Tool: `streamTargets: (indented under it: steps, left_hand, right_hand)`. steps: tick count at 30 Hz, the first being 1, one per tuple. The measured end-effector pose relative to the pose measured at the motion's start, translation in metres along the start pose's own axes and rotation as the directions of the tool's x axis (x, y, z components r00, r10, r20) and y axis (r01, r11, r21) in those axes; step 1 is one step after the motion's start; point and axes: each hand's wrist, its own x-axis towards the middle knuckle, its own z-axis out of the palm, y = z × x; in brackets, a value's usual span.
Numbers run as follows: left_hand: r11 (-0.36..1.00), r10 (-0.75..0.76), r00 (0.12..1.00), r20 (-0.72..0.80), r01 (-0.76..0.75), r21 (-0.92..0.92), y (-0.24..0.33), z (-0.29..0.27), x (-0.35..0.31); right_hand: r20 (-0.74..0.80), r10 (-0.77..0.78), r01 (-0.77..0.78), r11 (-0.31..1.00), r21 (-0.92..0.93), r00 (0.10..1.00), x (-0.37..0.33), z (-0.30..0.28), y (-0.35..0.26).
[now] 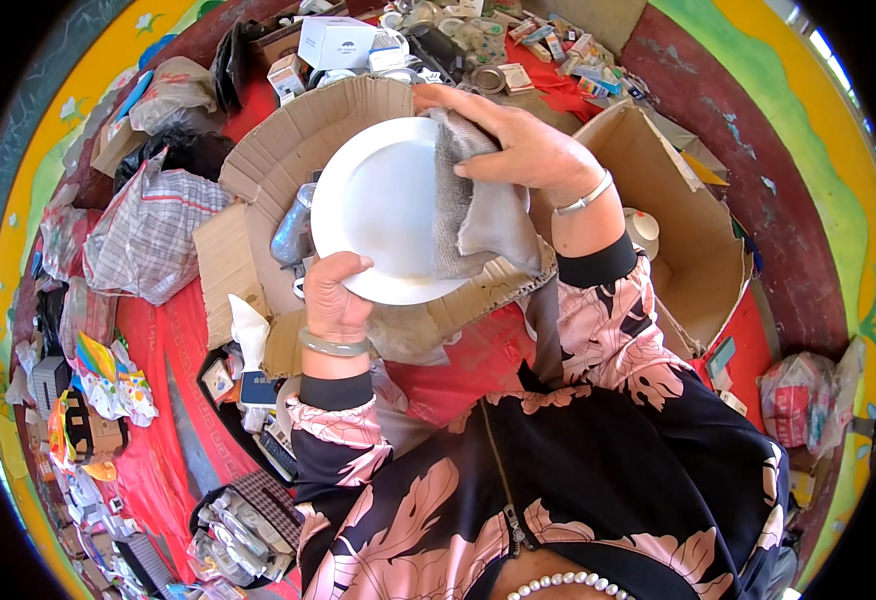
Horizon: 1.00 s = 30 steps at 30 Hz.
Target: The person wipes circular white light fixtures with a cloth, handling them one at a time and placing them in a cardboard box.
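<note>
A round white plate point(383, 205) is held up over an open cardboard box. My left hand point(336, 298) grips its lower left rim, thumb on the face and the other fingers hidden behind. Over the plate's right side lies a grey cloth point(473, 205), which my right hand point(523, 145) holds against it, fingers bent over the cloth's upper part. The cloth hides the plate's right edge. Below the plate, the cardboard box point(288, 130) has its flaps folded outward. Inside it, left of the plate, sits a clear bluish plastic-wrapped item point(293, 228).
To the right stands a second open cardboard box point(698, 260) with a white round object point(642, 228) at its inner edge. A checked bag point(158, 230) lies at the left. Small boxes point(578, 55) and a white box point(336, 43) crowd the far side. Red cloth point(158, 340) covers the surface.
</note>
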Motion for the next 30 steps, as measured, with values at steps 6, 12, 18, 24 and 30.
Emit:
streamTargets:
  steps: [6,12,18,24,30]
  left_hand:
    - [0.999,0.019,1.0,-0.022,-0.018,0.035,0.003,0.003,0.0]
    - [0.966,0.045,0.999,-0.006,-0.042,0.256,0.006,0.01,-0.005]
    - [0.924,0.022,0.999,0.03,-0.032,0.381,0.008,0.011,-0.007]
    - [0.904,-0.014,0.999,0.04,-0.005,0.427,0.007,0.011,-0.008]
    - [0.954,0.089,0.996,0.033,-0.095,0.286,0.007,0.008,-0.008]
  right_hand:
    - [-0.077,0.31,-0.247,0.864,0.439,0.948,0.0,0.002,0.019]
    - [-0.138,0.272,-0.24,0.948,0.211,0.952,0.001,0.011,0.025]
    - [-0.178,0.13,-0.128,0.992,0.017,0.975,0.003,0.013,0.015]
    - [-0.202,-0.176,0.114,0.952,-0.284,0.963,0.007,0.017,0.001]
    - [-0.351,-0.082,-0.026,0.956,-0.293,0.933,0.009,0.019,-0.007]
